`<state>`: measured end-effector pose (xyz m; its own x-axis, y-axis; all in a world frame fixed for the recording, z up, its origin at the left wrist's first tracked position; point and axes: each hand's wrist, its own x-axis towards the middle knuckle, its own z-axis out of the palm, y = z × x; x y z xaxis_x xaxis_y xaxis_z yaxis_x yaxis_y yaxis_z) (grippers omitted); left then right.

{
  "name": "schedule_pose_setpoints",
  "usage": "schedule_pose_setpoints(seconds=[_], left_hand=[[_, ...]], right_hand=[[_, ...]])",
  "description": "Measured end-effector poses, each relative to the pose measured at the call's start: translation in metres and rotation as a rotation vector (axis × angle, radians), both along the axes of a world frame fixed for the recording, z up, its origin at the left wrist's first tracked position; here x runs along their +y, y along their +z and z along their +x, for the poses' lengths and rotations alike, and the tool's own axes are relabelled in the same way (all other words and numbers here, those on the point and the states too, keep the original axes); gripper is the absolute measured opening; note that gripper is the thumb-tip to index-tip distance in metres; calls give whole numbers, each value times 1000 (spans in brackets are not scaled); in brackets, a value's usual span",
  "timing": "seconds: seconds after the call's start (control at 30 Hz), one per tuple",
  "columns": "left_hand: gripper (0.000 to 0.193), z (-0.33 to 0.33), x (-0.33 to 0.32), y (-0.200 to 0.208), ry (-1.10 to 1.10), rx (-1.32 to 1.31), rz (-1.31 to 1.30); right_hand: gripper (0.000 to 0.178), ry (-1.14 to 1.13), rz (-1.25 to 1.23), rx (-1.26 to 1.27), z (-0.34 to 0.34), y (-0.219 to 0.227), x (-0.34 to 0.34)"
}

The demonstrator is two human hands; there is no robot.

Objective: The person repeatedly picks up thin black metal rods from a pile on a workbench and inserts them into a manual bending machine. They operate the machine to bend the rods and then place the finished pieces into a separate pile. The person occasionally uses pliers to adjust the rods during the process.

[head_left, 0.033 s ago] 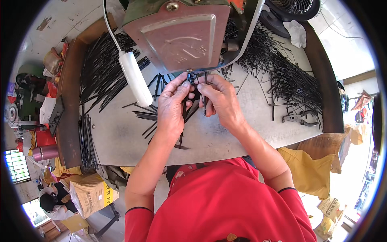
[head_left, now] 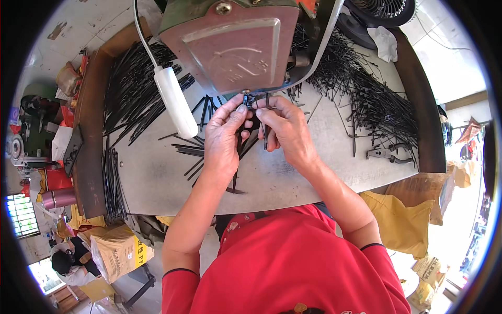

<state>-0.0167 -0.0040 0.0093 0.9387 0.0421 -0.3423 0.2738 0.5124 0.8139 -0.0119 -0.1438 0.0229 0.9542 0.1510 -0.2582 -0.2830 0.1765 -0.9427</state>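
Just below the front of a machine with a pinkish-brown cover (head_left: 235, 55), both my hands are close together. My left hand (head_left: 222, 133) is closed, thumb and fingertips pinching at the machine's lower edge. A thin black rod (head_left: 235, 175) sticks out below it toward me, though its upper part is hidden by the fingers. My right hand (head_left: 287, 131) pinches another thin black rod (head_left: 265, 133), which stands nearly upright in the picture. The small dark parts between the fingertips are too small to make out. Several loose black rods (head_left: 188, 150) lie on the metal tabletop beside my left wrist.
A big pile of straight black rods (head_left: 141, 89) lies at left, and a tangled heap (head_left: 376, 107) at right. Pliers (head_left: 389, 153) rest near the right rim (head_left: 431, 131). A white lamp (head_left: 176, 102) hangs left of the machine. A fan (head_left: 381, 10) stands far right.
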Motion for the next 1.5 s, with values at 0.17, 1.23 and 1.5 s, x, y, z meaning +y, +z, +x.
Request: schedule_pose_setpoints(seconds=[0.17, 1.23, 1.5], left_hand=[[32, -1, 0, 1, -4, 5, 3], [37, -5, -14, -6, 59, -73, -81], [35, -8, -19, -6, 103, -79, -61]], right_hand=[[25, -7, -17, -9, -1, 1, 1], [20, -70, -123, -99, -4, 1, 11], [17, -63, -246, -151, -2, -2, 13]])
